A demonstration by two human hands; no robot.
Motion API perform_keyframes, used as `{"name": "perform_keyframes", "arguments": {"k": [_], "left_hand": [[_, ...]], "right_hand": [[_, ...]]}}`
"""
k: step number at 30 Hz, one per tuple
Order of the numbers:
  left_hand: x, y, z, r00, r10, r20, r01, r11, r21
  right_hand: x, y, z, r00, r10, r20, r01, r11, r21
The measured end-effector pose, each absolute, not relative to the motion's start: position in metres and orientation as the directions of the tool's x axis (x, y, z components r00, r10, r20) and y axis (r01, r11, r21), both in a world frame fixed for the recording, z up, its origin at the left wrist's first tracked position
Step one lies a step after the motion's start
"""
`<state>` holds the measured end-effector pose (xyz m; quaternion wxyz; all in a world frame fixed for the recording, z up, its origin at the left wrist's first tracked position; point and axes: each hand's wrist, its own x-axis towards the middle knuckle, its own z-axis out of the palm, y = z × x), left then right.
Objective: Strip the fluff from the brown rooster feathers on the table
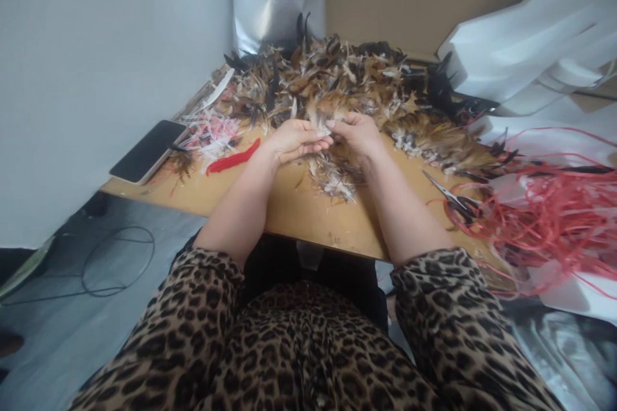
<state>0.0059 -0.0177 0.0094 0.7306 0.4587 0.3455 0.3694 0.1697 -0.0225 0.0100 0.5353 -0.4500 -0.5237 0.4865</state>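
Note:
My left hand (299, 140) and my right hand (355, 135) meet above the table, fingertips pinched together on a small brown feather (321, 112) with a pale base. Both hands are closed on it. Right behind them spreads a large heap of brown, black and white feathers (332, 74). A small clump of feathers (335, 183) lies on the wood just below my hands. To the right, a row of bundled brown feathers (436, 135) with whitish ends rests on the table. A strip of red material (234, 157) lies left of my left hand.
A phone (148, 151) lies at the table's left edge, beside pink and white shreds (214, 131). Scissors (453, 196) lie at right near a tangle of red strips (554, 212). A silver bag (279, 0) stands behind the heap; a white machine-like object (525, 45) is at right.

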Motion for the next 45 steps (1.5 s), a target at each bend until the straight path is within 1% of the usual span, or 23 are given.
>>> {"name": "perform_keyframes", "arguments": {"k": [8,13,16,21,26,34,40,43,45], "left_hand": [[0.005,-0.014,0.006,0.518,0.840,-0.161,-0.269,0.339,0.902],[0.004,-0.014,0.007,0.517,0.837,-0.181,-0.266,0.358,0.895],[0.004,-0.015,0.008,0.520,0.835,-0.179,-0.262,0.355,0.897],[0.005,-0.018,0.010,0.523,0.834,-0.176,-0.216,0.330,0.919],[0.006,-0.019,0.011,0.524,0.829,-0.194,-0.132,0.305,0.943],[0.008,-0.022,0.014,0.475,0.862,-0.177,-0.092,0.249,0.964],[0.012,-0.022,0.012,0.448,0.878,-0.165,-0.095,0.231,0.968],[0.014,-0.021,0.011,0.442,0.889,-0.118,-0.083,0.172,0.982],[0.015,-0.021,0.011,0.428,0.900,-0.083,-0.041,0.111,0.993]], "right_hand": [[0.173,-0.020,0.009,-0.042,0.987,0.157,0.022,0.158,-0.987],[0.174,-0.019,0.007,-0.062,0.986,0.152,-0.016,0.151,-0.988],[0.174,-0.020,0.007,-0.056,0.988,0.146,-0.007,0.146,-0.989],[0.173,-0.022,0.009,-0.061,0.985,0.164,0.025,0.166,-0.986],[0.171,-0.024,0.012,-0.067,0.984,0.164,0.069,0.168,-0.983],[0.170,-0.023,0.010,-0.046,0.995,0.091,0.006,0.091,-0.996],[0.168,-0.021,0.008,0.000,0.993,0.115,-0.026,0.115,-0.993],[0.164,-0.023,0.010,-0.004,0.994,0.112,-0.053,0.112,-0.992],[0.163,-0.024,0.011,0.002,0.994,0.107,-0.056,0.107,-0.993]]}}
